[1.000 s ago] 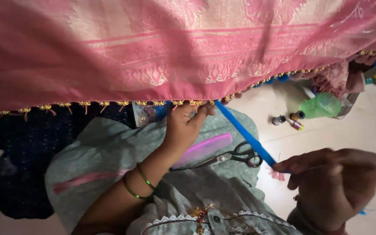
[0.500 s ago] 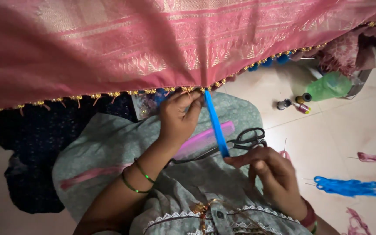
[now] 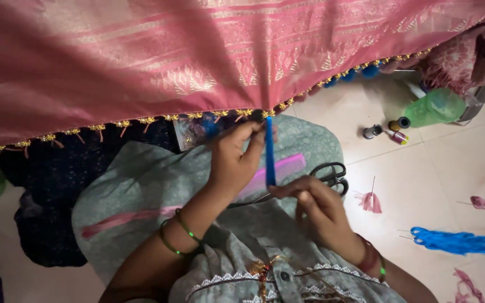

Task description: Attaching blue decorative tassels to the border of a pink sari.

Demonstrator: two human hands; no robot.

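Observation:
A pink patterned cloth (image 3: 197,62) with a gold beaded hem hangs across the top of the view. My left hand (image 3: 234,160) pinches the hem where a bundle of blue thread (image 3: 269,151) hangs straight down. My right hand (image 3: 315,210) grips the lower end of that blue thread, holding it taut. Both hands work over my lap, which is covered in grey-green fabric (image 3: 141,185). A pink comb (image 3: 290,167) and black scissors (image 3: 329,174) lie on my lap just behind my right hand.
On the pale tiled floor to the right lie a blue thread bundle (image 3: 456,241), pink thread tufts (image 3: 370,202), small thread spools (image 3: 385,132) and a green bottle (image 3: 433,108). Dark blue cloth (image 3: 46,224) lies at the left.
My right hand has come in from the right toward my lap, and the blue thread has swung from a slant to hanging straight down. My left hand has stayed at the hem.

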